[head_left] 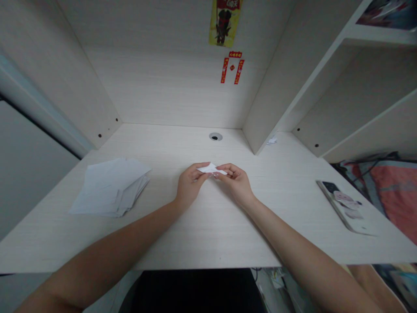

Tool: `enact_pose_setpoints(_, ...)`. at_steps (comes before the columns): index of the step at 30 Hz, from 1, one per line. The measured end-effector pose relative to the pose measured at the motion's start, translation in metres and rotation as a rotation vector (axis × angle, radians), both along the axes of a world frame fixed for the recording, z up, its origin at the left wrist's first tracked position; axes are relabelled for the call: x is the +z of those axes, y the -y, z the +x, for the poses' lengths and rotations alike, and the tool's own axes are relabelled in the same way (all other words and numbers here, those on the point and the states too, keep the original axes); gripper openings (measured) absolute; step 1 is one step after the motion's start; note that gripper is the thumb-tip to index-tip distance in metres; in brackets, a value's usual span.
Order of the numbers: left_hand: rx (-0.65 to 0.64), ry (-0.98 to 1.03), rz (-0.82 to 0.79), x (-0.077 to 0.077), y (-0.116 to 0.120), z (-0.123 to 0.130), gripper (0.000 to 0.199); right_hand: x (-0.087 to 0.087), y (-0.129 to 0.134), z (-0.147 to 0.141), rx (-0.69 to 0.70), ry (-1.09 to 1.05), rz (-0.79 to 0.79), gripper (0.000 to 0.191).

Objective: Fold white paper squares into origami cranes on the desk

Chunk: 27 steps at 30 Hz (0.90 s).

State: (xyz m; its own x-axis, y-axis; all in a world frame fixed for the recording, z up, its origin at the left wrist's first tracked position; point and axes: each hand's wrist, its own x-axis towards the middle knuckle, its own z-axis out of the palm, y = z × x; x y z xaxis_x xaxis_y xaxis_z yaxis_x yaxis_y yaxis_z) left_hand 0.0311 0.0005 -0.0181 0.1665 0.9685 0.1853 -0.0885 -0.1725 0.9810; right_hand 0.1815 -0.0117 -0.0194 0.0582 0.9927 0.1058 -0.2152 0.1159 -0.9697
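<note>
Between my two hands, just above the middle of the desk, is a small folded piece of white paper [211, 168] with a pointed top. My left hand [191, 183] pinches its left end between thumb and fingers. On the other side, my right hand [237, 182] is closed on the right end, its thumb tip close to the left thumb. The fingers cover parts of the paper, so its full folded shape is hidden. To the left on the desk lies a loose stack of white paper sheets [104, 187].
A phone in a decorated case [345, 206] rests on the right of the desk [195, 234]. A cable hole [215, 137] sits near the back panel. An upright divider [270, 87] stands at back right, with a white scrap [271, 141] beside it. Red fabric [397, 195] lies far right.
</note>
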Motion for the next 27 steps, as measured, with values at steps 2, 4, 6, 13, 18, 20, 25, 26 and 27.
enact_pose_setpoints(2, 0.004, -0.008, -0.002, -0.0001, -0.0003, 0.0000, 0.034, 0.0012, 0.0005, -0.0001, -0.001, 0.011, -0.002, 0.024)
enact_pose_setpoints(4, 0.007, -0.011, -0.002, 0.0001, -0.0002, 0.0001, 0.031, 0.0030, 0.0010, -0.0003, -0.002, 0.020, -0.001, 0.023)
enact_pose_setpoints(6, 0.002, -0.006, 0.004, 0.0007, 0.0002, 0.0001, 0.030, 0.0049, 0.0016, -0.0002, -0.001, 0.026, 0.005, 0.023)
enact_pose_setpoints(13, -0.018, -0.001, -0.009, 0.0005, 0.0001, -0.0014, 0.032, 0.0065, 0.0020, 0.0011, -0.002, 0.073, 0.009, 0.024)
enact_pose_setpoints(18, -0.029, 0.041, -0.055, -0.0001, -0.0011, -0.0009, 0.033, 0.0069, 0.0016, 0.0019, 0.006, 0.084, 0.003, 0.027)
enact_pose_setpoints(20, -0.032, 0.069, -0.076, 0.0005, -0.0010, 0.0001, 0.033, 0.0075, 0.0017, 0.0021, 0.011, 0.089, 0.006, 0.028)
enact_pose_setpoints(25, -0.049, 0.120, -0.126, 0.0033, -0.0004, 0.0009, 0.033, 0.0089, 0.0015, 0.0022, 0.014, 0.105, 0.022, 0.026)
enact_pose_setpoints(26, -0.057, 0.125, -0.136, 0.0037, -0.0004, 0.0006, 0.034, 0.0090, 0.0012, 0.0023, 0.012, 0.106, 0.023, 0.026)
enact_pose_setpoints(27, -0.063, 0.130, -0.144, 0.0039, -0.0005, 0.0002, 0.034, 0.0090, 0.0010, 0.0023, 0.010, 0.106, 0.023, 0.026)
